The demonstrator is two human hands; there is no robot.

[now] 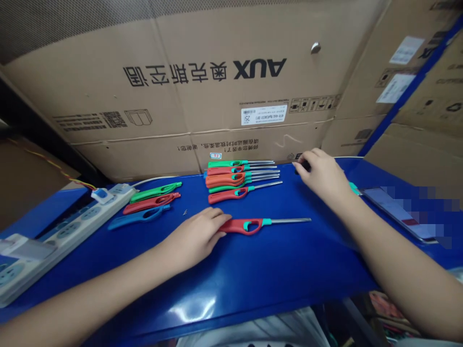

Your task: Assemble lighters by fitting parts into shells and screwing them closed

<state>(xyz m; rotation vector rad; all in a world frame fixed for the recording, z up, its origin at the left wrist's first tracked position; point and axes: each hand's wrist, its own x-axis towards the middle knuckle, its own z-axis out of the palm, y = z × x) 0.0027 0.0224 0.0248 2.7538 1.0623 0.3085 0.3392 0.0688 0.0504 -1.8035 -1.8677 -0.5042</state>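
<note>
Red lighter point(237, 226), rod point(289, 221) pointing right, is pinched by the left hand point(198, 235); beyond it, the right hand point(321, 176) is curled at a dark object point(303, 167), grip unclear.

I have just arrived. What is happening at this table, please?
A person's left hand holds a red lighter by its handle end at the blue table. The right hand is at a dark object near the cardboard; its grip is unclear. More lighters are piled ahead, and three handles without rods lie by the power strip.
</note>
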